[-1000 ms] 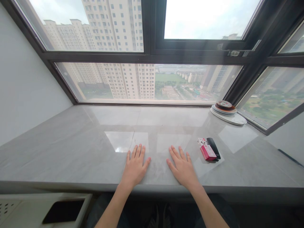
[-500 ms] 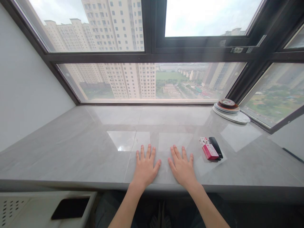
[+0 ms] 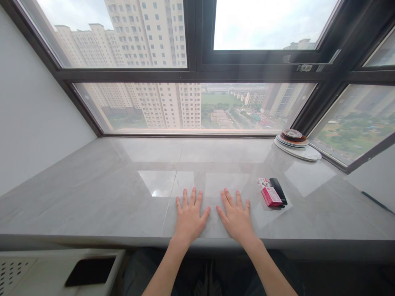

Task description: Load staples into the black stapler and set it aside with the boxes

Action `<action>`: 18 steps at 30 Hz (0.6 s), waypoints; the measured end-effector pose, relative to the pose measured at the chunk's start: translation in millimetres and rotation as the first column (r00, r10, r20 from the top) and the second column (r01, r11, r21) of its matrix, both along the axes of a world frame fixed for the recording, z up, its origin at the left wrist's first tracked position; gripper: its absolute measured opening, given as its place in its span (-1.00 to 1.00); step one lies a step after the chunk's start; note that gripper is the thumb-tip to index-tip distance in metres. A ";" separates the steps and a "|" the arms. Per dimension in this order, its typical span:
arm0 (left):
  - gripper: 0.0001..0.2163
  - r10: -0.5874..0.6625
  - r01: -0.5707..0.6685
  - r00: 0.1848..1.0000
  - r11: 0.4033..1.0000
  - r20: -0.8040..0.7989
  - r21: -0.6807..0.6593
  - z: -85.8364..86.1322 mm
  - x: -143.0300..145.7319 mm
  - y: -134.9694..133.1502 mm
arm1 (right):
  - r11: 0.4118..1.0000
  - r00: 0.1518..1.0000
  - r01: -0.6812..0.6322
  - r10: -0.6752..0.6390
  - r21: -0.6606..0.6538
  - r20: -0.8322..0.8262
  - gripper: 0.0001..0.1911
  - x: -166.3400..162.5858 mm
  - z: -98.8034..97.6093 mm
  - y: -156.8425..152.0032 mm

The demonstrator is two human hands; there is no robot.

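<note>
Palm down on the grey marble-patterned windowsill (image 3: pixel 92 197), my left hand (image 3: pixel 190 218) lies flat with its fingers spread. Beside it my right hand (image 3: pixel 237 218) rests the same way, fingers apart, a short gap between the two thumbs. Neither hand holds anything. To the right of my right hand lies a small pink and white box (image 3: pixel 270 195). A black object (image 3: pixel 278 191), long and smooth, sits against the box's right side; its kind I cannot make out.
A stack of plates (image 3: pixel 294 142) stands in the far right corner by the dark window frame (image 3: pixel 191 76). Below the sill at left, a dark flat rectangle (image 3: pixel 90 271) lies on a cream-coloured surface (image 3: pixel 33 275). A thin dark strip (image 3: pixel 378 202) is at the right edge.
The view has shifted very slightly, so the box and plates appear a little further left. Both hands stay flat on the sill.
</note>
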State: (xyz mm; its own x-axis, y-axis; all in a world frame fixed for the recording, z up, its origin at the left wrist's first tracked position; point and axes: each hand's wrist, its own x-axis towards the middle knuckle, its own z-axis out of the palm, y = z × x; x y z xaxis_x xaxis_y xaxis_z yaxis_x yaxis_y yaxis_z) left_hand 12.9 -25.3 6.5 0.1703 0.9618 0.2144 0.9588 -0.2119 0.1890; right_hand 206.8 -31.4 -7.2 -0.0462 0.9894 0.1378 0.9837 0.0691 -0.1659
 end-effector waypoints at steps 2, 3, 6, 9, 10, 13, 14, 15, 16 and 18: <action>-0.41 -0.006 0.006 1.000 1.000 0.003 0.006 -0.3 -1.1 -0.1 | 1.000 1.000 -0.002 0.002 -0.003 -0.001 -0.33 0.4 0.5 -0.2; -0.41 -0.011 0.011 1.000 1.000 0.004 0.009 -0.7 -1.5 -0.1 | 1.000 1.000 -0.002 0.002 -0.003 0.001 -0.33 0.5 0.6 -0.2; -0.40 -0.012 0.012 1.000 1.000 0.003 0.020 -2.8 -1.9 0.2 | 1.000 1.000 -0.001 0.001 0.000 0.014 -0.33 0.9 0.2 -0.4; -0.40 0.000 0.001 1.000 0.999 -0.013 0.032 -5.3 -1.5 0.6 | 1.000 1.000 -0.001 0.001 0.008 0.025 -0.32 1.3 -1.0 -0.8; -0.40 0.003 -0.002 1.000 0.999 -0.020 0.035 -6.0 -1.4 0.7 | 1.000 1.000 -0.002 0.002 0.013 0.026 -0.32 1.5 -1.5 -1.0; -0.40 0.005 -0.003 1.000 0.999 -0.030 0.043 -7.4 -1.1 0.7 | 1.000 1.000 -0.008 0.008 0.030 0.023 -0.34 1.5 -2.9 -1.2; -0.40 0.005 -0.004 1.000 0.999 -0.028 0.044 -7.6 -1.1 0.7 | 0.999 1.000 -0.009 0.009 0.035 0.020 -0.35 1.4 -3.5 -1.2; -0.40 0.005 -0.004 1.000 0.999 -0.025 0.044 -7.7 -1.1 0.6 | 0.999 1.000 -0.009 0.008 0.040 0.018 -0.35 1.2 -4.0 -1.2; -0.41 0.004 -0.004 1.000 0.999 -0.019 0.044 -7.8 -1.1 0.6 | 0.999 1.000 -0.007 0.006 0.045 0.016 -0.35 1.1 -4.5 -1.1; -0.41 0.000 0.000 1.000 0.999 -0.008 0.043 -7.8 -1.3 0.6 | 0.999 1.000 0.001 -0.001 0.053 0.007 -0.36 0.9 -5.4 -0.7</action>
